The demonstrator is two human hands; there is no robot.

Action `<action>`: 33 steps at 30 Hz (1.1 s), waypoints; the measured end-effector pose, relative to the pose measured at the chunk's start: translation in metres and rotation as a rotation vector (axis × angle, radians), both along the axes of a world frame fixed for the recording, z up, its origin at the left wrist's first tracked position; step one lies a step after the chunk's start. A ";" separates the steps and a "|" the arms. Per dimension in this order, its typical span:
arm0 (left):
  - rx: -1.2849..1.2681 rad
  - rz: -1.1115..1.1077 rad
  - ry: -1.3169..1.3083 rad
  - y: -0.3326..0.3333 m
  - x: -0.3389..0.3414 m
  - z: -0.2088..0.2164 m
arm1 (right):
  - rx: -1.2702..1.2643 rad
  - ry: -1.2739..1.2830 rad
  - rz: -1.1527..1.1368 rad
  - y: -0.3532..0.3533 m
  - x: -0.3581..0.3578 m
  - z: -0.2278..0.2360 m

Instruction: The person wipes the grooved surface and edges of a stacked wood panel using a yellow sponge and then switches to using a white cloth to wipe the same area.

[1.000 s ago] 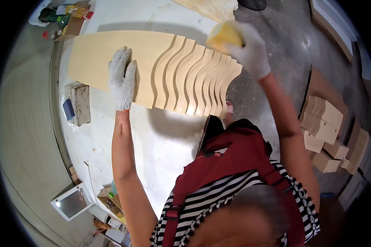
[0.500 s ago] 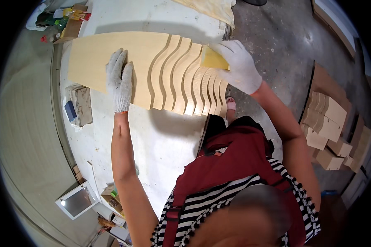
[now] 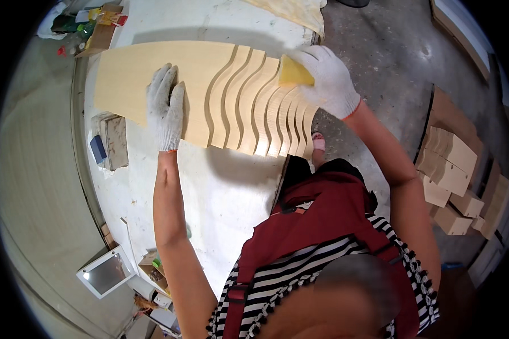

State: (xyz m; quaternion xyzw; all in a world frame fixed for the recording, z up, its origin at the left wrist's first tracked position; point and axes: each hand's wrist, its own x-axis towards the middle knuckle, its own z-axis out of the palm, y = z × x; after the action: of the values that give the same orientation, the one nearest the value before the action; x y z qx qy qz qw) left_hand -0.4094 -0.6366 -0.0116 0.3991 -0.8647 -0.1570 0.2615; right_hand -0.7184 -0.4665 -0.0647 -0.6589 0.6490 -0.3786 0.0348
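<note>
A pale wooden panel (image 3: 130, 73) lies raised above the white table, its right part carved in stepped, wavy ridges that narrow toward the right end. My left hand (image 3: 165, 110), in a white knit glove, rests flat on the smooth part with its fingers stretched out. Gloved too, my right hand (image 3: 329, 79) grips a yellow sheet of sandpaper (image 3: 295, 72) against the far right corner of the ridged end. The fingertips under the sheet are hidden.
Left of the panel, a worn block (image 3: 114, 141) with a small blue block (image 3: 98, 149) stands on the white table (image 3: 209, 209). A cardboard box (image 3: 104, 34) of odds and ends sits at the far left. Carved wooden pieces (image 3: 449, 164) are stacked on the floor at right.
My right hand has shifted slightly away from me with the sandpaper, which now looks more tilted and bent. My left hand stays in place on the panel.
</note>
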 end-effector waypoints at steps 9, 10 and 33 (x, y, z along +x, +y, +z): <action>-0.024 0.012 -0.025 -0.001 0.005 0.000 | -0.032 -0.082 -0.144 -0.006 -0.024 0.002; -0.020 0.025 -0.029 0.002 0.008 -0.002 | -0.014 -0.183 -0.111 0.000 -0.014 0.007; -0.052 -0.008 0.020 -0.004 0.004 -0.007 | 0.215 -0.238 0.361 0.082 0.105 0.017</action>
State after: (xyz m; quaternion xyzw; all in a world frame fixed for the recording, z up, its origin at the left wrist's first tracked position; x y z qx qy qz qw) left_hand -0.4052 -0.6404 -0.0181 0.3871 -0.8673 -0.1396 0.2800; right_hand -0.6139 -0.3850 -0.0480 -0.7075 0.5487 -0.3700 0.2481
